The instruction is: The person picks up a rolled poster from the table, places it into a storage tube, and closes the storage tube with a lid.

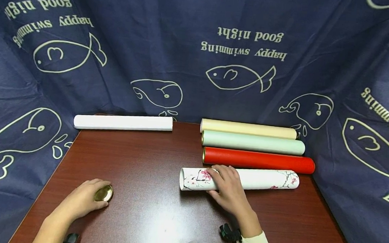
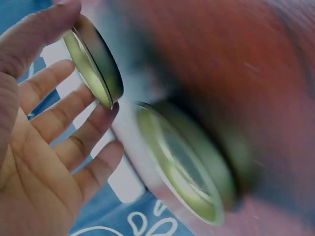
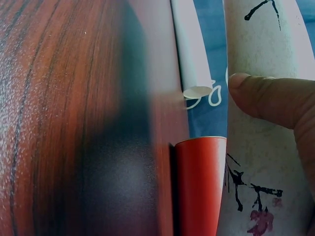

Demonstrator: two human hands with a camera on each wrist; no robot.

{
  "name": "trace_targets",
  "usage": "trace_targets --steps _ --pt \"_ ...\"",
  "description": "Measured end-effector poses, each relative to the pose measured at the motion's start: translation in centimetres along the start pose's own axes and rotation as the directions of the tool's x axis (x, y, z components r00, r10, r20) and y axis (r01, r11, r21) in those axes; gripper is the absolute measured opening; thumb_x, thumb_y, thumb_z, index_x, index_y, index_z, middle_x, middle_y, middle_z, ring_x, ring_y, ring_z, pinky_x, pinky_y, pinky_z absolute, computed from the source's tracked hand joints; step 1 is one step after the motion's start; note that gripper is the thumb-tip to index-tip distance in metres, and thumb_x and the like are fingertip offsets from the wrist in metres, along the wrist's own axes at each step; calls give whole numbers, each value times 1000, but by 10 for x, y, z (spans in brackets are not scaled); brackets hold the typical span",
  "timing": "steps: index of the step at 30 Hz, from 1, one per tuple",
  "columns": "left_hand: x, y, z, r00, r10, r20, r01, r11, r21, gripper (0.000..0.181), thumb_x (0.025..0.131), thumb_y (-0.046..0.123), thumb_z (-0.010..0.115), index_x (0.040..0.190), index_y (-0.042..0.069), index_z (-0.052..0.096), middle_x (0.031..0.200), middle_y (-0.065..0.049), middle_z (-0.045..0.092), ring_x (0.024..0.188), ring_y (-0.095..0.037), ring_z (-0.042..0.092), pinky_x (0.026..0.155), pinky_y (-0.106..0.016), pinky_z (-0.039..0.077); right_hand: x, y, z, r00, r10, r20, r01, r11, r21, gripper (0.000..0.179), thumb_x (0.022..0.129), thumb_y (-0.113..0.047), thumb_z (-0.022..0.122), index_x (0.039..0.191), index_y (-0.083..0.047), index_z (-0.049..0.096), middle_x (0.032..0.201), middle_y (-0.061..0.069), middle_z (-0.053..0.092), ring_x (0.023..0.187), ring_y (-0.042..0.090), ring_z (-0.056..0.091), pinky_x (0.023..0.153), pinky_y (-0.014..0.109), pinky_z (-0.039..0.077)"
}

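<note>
At near left, pinching a gold cap [image 1: 104, 193] by its rim with the partly open left hand [image 1: 83, 199]. At right, gripping the floral tube [image 1: 264, 179] with the right hand [image 1: 229, 189] curled over it, presumably against rolling.

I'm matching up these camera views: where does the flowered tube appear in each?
Head: flowered tube right of center, under the right hand.
Left wrist: not in it.
Right wrist: along the right side, the thumb across it.
Shared landmark: plain white tube, partly visible in both wrist views.
</note>
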State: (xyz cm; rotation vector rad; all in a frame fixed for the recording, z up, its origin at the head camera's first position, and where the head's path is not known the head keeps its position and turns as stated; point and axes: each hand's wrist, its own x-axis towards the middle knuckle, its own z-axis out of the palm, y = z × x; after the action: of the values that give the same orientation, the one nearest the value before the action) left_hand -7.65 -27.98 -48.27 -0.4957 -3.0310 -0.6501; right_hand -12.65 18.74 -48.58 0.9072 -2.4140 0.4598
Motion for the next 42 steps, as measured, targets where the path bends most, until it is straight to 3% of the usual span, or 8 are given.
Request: trace_targets --steps 5,8,10,16,20,24,33,42 --pt "9 15 -3 1000 16 4 -15 990 -140 60 74 17 88 126 2 63 116 -8 65 105 -31 63 87 -50 52 0 1 -1 1000 2 1 -2 1000 -3 73 59 -21 91 125 -11 61 122 12 60 113 34 56 98 60 38" --pt "15 25 -3 999 33 12 -28 955 -295 58 78 15 86 128 1 62 121 -10 63 108 -31 63 85 -45 56 1 0 -2 1000 5 3 -5 1000 7 72 60 -21 91 125 -11 61 121 12 60 113 34 56 99 60 38" --pt "20 30 1 998 51 22 -37 907 -420 57 80 13 85 129 -1 61 123 -13 62 109 -34 62 84 -42 57 1 1 -2 1000 5 3 -5 1000 8 72 60 -20 90 125 -11 61 121 11 60 112 34 56 98 60 38" --pt "35 47 18 993 88 80 -6 710 -705 60 84 10 81 134 -7 52 128 -22 55 112 -37 59 90 -37 55 0 1 -3 1000 6 10 -6 1000 -6 73 59 -20 90 125 -11 61 121 11 60 112 33 56 98 59 39" --pt "47 64 34 994 92 51 -16 615 -788 62 83 4 80 135 -10 48 127 -24 54 112 -34 59 92 -36 53 0 -1 -3 1000 4 12 -4 1000 -2 72 59 -20 89 125 -12 61 121 11 60 113 33 56 99 59 38" --pt "55 85 49 995 100 -7 -62 551 -832 63 81 -1 80 134 -11 48 129 -24 51 113 -34 57 93 -38 53 0 -3 -2 1000 -8 18 8 1000 4 71 61 -21 90 126 -12 60 121 11 60 114 33 56 98 59 39" --pt "69 134 66 998 38 -53 -65 480 -875 63 78 -3 81 134 -1 52 132 -19 47 121 -40 52 94 -37 52 -3 -4 0 1000 -12 17 12 1000 4 72 59 -18 90 125 -12 61 120 10 61 112 32 56 97 59 39" --pt "76 156 71 999 27 -37 -45 466 -883 62 79 -3 81 135 0 53 133 -17 46 125 -42 47 93 -33 53 -4 -7 0 999 -11 32 11 1000 8 73 59 -19 90 125 -13 61 121 9 60 114 32 56 99 59 39"
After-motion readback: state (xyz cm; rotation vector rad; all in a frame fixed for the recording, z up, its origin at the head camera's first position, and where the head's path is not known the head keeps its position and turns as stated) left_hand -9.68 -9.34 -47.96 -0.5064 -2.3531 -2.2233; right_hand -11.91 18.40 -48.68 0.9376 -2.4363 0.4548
